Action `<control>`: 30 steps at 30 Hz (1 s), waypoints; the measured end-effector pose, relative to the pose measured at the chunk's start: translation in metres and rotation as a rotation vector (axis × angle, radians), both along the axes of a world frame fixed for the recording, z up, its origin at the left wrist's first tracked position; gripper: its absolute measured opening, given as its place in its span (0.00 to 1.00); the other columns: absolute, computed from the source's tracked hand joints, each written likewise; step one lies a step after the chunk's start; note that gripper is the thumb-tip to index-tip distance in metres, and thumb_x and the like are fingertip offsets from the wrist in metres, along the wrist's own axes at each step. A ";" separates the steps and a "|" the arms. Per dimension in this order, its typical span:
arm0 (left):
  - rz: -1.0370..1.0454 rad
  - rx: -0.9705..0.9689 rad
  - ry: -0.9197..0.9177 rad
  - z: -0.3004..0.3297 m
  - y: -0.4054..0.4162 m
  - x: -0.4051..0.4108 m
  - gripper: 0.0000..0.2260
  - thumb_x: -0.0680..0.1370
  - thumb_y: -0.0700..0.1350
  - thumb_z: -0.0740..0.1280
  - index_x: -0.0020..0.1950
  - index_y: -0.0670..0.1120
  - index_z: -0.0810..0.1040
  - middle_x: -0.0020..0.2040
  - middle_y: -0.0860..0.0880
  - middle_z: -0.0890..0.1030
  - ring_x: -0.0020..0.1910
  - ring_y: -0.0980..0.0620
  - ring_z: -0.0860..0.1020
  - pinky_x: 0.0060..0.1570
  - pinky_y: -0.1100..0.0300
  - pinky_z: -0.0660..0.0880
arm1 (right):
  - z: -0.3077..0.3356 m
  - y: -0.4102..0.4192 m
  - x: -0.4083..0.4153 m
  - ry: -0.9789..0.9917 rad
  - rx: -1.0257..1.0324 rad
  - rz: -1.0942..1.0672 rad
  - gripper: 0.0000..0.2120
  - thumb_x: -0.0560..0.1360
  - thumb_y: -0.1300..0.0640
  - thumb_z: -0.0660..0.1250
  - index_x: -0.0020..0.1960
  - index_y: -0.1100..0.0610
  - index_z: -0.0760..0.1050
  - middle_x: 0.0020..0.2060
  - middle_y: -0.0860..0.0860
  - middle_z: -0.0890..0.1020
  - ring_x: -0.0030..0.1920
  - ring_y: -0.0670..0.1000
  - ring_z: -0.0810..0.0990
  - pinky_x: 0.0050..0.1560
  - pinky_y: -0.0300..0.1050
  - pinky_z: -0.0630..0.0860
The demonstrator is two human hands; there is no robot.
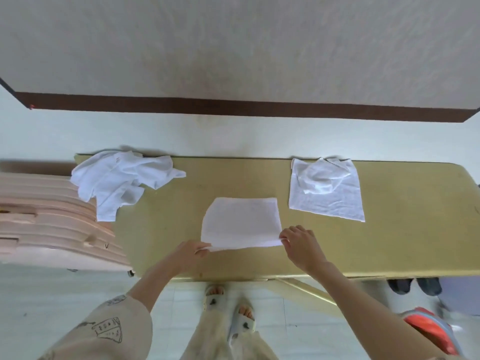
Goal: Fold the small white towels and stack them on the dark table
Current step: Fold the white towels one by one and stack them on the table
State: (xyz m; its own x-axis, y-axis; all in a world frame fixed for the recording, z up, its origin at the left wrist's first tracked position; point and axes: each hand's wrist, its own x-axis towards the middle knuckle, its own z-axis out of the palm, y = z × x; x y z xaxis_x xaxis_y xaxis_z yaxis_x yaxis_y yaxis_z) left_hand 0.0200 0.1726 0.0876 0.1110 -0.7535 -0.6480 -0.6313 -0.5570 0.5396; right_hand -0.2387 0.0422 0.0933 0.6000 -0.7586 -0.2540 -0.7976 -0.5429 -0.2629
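My left hand [191, 249] pinches the near left corner of the towel [242, 222] in front of me, and my right hand [301, 244] pinches its near right corner, fingers curled on the hem. The towel lies mostly flat on the table [402, 242], its near edge slightly lifted between my hands. To the far right rests a spread towel with a crumpled one on top [324, 188]. At the far left corner sits a heap of unfolded towels [119, 180], partly hanging over the edge above stacked pink boards [46, 224]. My sandalled feet [228, 307] stand on the pale floor below.
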 end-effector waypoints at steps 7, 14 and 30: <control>0.337 -0.035 0.090 -0.027 -0.017 0.011 0.11 0.78 0.43 0.64 0.35 0.43 0.78 0.30 0.49 0.70 0.33 0.50 0.68 0.35 0.59 0.62 | -0.023 -0.015 0.008 -0.106 0.178 -0.247 0.09 0.78 0.55 0.61 0.52 0.58 0.77 0.49 0.51 0.81 0.53 0.52 0.77 0.52 0.44 0.69; 0.465 -0.135 0.154 -0.057 -0.059 0.026 0.09 0.79 0.41 0.61 0.46 0.39 0.79 0.41 0.42 0.79 0.42 0.48 0.75 0.46 0.52 0.72 | -0.045 -0.063 0.034 -0.274 0.327 -0.576 0.10 0.78 0.60 0.61 0.55 0.62 0.77 0.53 0.56 0.81 0.56 0.53 0.77 0.50 0.37 0.66; 0.581 -0.072 -0.015 -0.090 -0.096 0.039 0.10 0.76 0.49 0.65 0.48 0.43 0.80 0.40 0.51 0.77 0.41 0.53 0.74 0.36 0.63 0.65 | -0.091 -0.090 0.046 -0.323 0.383 -0.811 0.08 0.76 0.61 0.65 0.53 0.63 0.77 0.50 0.57 0.81 0.50 0.51 0.77 0.48 0.39 0.67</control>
State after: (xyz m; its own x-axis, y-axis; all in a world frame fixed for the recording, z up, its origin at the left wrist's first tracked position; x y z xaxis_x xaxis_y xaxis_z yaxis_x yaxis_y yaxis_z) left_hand 0.0595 0.0765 -0.0022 0.5276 -0.6086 -0.5926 -0.2412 -0.7762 0.5825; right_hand -0.1931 -0.0480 0.0022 0.0126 -0.8741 -0.4857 -0.7511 0.3123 -0.5816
